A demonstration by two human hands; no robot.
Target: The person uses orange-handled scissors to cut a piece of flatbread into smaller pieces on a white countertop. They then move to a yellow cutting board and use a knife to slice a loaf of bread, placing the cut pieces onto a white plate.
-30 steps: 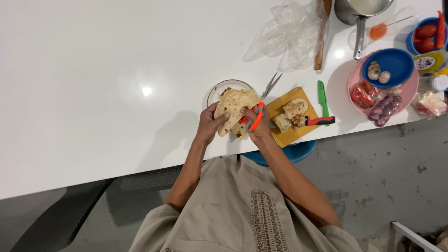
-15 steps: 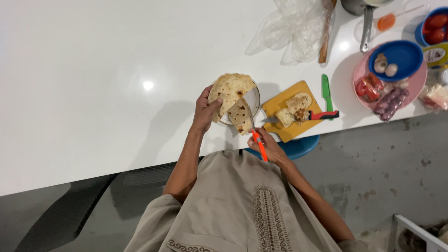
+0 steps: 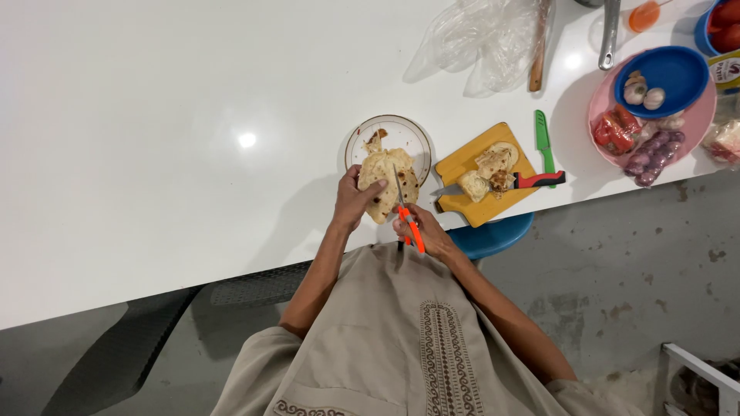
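The flatbread (image 3: 383, 183) hangs over the near rim of the glass plate (image 3: 354, 142), gripped by the left hand (image 3: 353, 202). The right hand (image 3: 425, 233), just right, grips orange-handled scissors (image 3: 407, 216) whose blades run near-to-far across it.

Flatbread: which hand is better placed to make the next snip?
Right. The right hand already holds the orange scissors, blades across the flatbread; the left hand grips the flatbread's edge over the plate.
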